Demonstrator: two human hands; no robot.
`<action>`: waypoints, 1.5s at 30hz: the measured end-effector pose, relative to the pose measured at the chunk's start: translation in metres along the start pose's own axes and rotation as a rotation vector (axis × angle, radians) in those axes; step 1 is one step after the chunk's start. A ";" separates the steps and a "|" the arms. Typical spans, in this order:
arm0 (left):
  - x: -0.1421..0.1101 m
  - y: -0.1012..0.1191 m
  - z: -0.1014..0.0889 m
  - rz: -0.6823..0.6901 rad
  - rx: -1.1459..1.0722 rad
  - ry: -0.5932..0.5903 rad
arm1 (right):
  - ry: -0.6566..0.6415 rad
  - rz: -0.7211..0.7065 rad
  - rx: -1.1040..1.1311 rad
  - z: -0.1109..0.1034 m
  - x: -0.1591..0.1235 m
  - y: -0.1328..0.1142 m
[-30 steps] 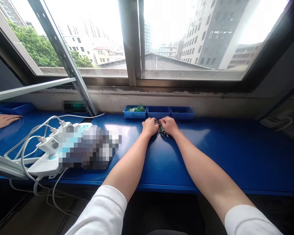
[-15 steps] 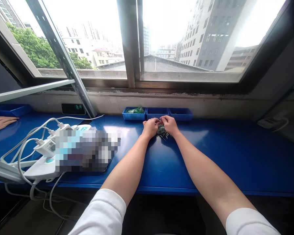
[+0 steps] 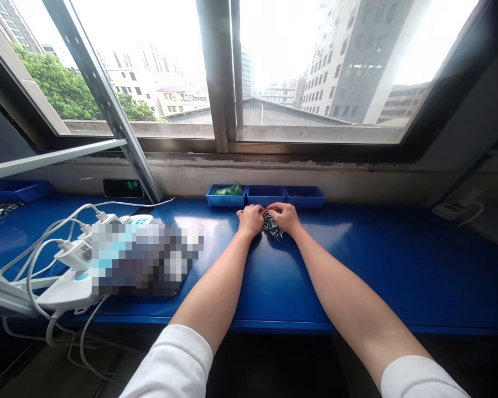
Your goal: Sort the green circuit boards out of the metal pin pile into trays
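Observation:
A small heap of thin metal pieces (image 3: 273,228), like pins or rivets with something greenish among them, lies on the blue table (image 3: 274,282). My left hand (image 3: 251,220) is at the heap's left side, fingers curled and fingertips together. From the right, my right hand (image 3: 287,217) reaches over the heap with thumb and fingers pinched. Both sets of fingertips nearly meet above the pieces. Whatever sits between them is too small to make out.
Three blue bins stand behind my hands: one with green bagged items (image 3: 228,190), a middle bin (image 3: 266,193), and a right bin (image 3: 305,195). A power strip (image 3: 68,290) with cables and a pixelated patch is to the left. More metal pieces (image 3: 0,211) lie far left.
Another person's hand at the far left has left the view, and metal pieces show there now. My hands have shifted slightly at the heap, fingertips still close together.

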State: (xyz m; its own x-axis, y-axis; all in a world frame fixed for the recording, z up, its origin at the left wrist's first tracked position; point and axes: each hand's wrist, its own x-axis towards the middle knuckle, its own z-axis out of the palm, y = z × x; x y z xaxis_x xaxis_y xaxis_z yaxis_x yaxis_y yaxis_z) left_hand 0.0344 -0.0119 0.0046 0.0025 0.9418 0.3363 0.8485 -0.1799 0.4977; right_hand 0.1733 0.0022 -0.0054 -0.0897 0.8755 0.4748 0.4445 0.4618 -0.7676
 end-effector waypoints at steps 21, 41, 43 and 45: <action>0.004 -0.007 0.007 -0.079 0.054 -0.019 | 0.340 0.180 -0.347 -0.029 0.014 0.013; 0.002 -0.003 0.006 -0.062 0.108 -0.081 | 0.028 0.120 -0.544 -0.005 0.013 0.015; 0.003 -0.004 0.007 -0.063 0.106 -0.076 | 0.134 0.098 -0.518 -0.005 0.012 0.014; 0.003 -0.004 0.007 -0.067 0.103 -0.074 | 0.217 0.058 -0.490 -0.007 0.012 0.014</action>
State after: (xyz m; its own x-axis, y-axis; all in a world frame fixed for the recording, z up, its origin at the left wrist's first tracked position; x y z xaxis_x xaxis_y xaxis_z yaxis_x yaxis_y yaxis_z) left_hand 0.0346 -0.0061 -0.0023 -0.0199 0.9698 0.2430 0.8980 -0.0896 0.4309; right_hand 0.1844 0.0180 -0.0072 0.1106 0.8238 0.5559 0.8120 0.2477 -0.5286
